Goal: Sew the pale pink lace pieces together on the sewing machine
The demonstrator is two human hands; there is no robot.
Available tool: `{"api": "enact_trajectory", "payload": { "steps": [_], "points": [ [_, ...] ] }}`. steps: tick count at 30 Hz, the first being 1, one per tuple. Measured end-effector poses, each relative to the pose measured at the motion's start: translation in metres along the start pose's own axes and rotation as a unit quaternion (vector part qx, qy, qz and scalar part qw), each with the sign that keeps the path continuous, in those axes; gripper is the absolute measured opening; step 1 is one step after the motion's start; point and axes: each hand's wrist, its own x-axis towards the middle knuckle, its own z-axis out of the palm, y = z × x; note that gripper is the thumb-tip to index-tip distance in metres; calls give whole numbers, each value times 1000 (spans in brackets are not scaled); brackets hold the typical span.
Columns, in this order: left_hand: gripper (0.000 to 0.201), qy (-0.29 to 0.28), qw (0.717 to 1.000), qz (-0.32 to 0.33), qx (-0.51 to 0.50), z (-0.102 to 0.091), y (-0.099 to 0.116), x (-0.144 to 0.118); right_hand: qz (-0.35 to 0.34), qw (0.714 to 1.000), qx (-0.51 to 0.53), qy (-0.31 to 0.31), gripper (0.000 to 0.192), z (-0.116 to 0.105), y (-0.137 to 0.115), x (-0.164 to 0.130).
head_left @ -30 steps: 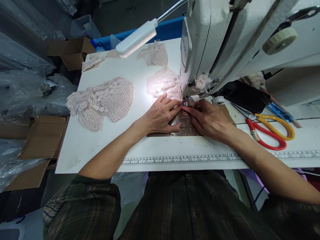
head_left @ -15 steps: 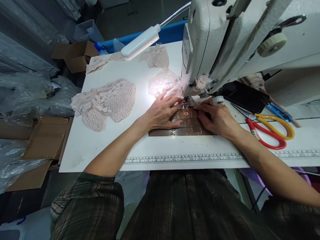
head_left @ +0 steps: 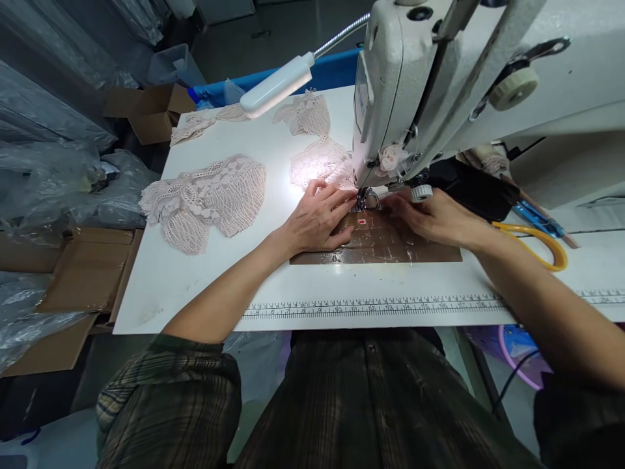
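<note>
My left hand (head_left: 319, 218) lies on the bed of a white sewing machine (head_left: 385, 91). Its fingers are stretched toward the presser foot (head_left: 362, 199), the thumb held apart. Just beyond those fingers, a pale pink lace piece (head_left: 319, 159) runs up to the needle area under bright light. On the foot's other side, my right hand (head_left: 422, 212) has its fingertips drawn together close to the foot; what is between them is hidden. Below both hands is a brown, scratched machine plate (head_left: 381, 251) with a small red mark.
More lace pieces (head_left: 205, 202) lie at left. A lamp (head_left: 278, 85) hangs over the table (head_left: 195, 293). Right of the machine head are a black flat object (head_left: 473, 185), yellow-handled scissors (head_left: 549, 247) and a blue tool (head_left: 537, 218). A printed ruler strip (head_left: 371, 307) follows the front edge.
My right hand has shifted slightly up and right, its forearm now covering the scissors' red handle. My left hand stays nearly in place. The view has moved slightly.
</note>
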Motion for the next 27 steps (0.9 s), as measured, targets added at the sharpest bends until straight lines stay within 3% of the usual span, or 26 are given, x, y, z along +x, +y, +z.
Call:
{"api": "enact_trajectory", "payload": {
  "steps": [3,9,27],
  "points": [
    [41,9,1000,5,-9,2,-1,0,-8,995,84,-45,49,-3,7,10],
    [39,24,999,-15,-43,7,-4,-1,22,995,73,68,51,16,14,12],
    [41,16,998,-21,-58,5,-4,-2,27,995,63,71,49,18,16,12]
  ]
}}
